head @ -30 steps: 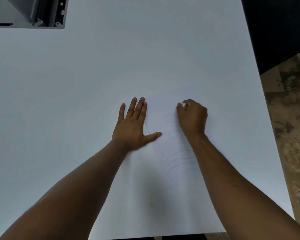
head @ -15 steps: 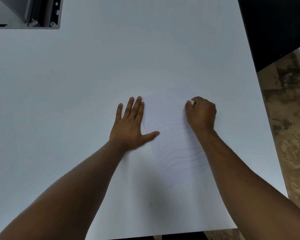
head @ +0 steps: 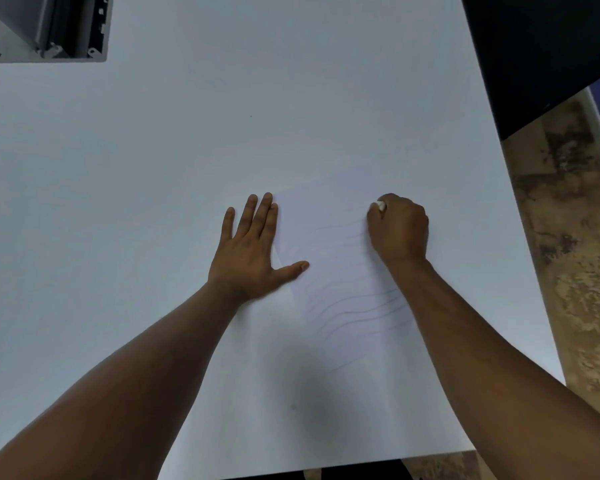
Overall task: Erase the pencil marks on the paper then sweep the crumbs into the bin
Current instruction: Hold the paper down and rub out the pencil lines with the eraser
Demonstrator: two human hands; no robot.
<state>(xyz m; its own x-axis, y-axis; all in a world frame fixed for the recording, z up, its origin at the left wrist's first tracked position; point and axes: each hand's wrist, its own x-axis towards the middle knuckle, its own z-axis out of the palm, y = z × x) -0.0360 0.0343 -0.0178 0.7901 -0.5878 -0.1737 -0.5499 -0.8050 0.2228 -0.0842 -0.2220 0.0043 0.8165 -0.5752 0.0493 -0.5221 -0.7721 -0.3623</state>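
A white sheet of paper (head: 329,258) lies on the white table (head: 187,150), with faint wavy pencil lines (head: 354,310) across its lower half. My left hand (head: 250,251) lies flat with straight fingers on the paper's left edge, thumb on the sheet. My right hand (head: 397,230) is curled into a fist at the paper's upper right and pinches a small white eraser (head: 380,205), whose tip shows at the knuckles. No crumbs are visible.
A grey open container (head: 45,27) stands at the table's far left corner. A dark surface (head: 541,53) lies beyond the table's right edge, with mottled brown floor (head: 568,254) below it. The table's near edge runs close to my forearms.
My right hand with the eraser moved right across the upper paper, then shifted slightly back left. My left hand has stayed flat on the paper's edge.
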